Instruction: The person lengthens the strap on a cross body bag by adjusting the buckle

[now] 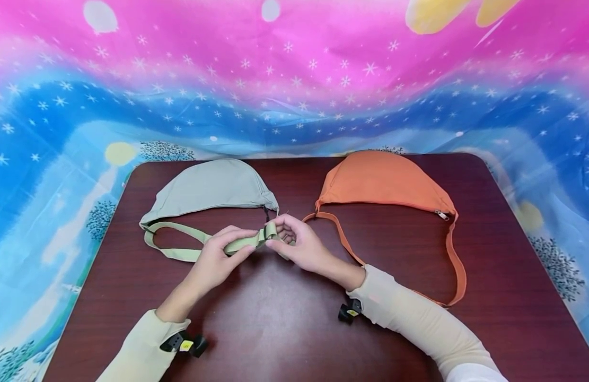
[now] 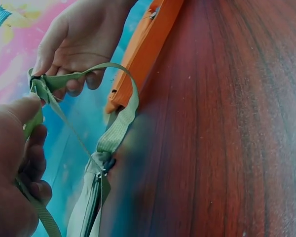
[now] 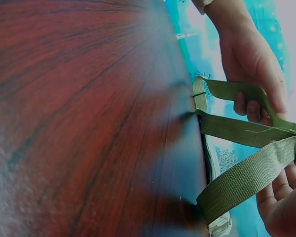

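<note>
Snowflake-print backdrop [image 1: 294,95] beyond dark counter [image 1: 275,323]. Grey-green bag [image 1: 213,187] at eleven o'clock; green strap [image 1: 239,244] near centre, pinched by left grip [image 1: 217,259] and right grip [image 1: 305,247] at dark slider [image 1: 265,234]. Best kept flat, eased through evenly, untwisted.

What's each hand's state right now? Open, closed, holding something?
Left hand: closed, holding the green strap between thumb and fingers.
Right hand: closed, pinching the same strap.
</note>
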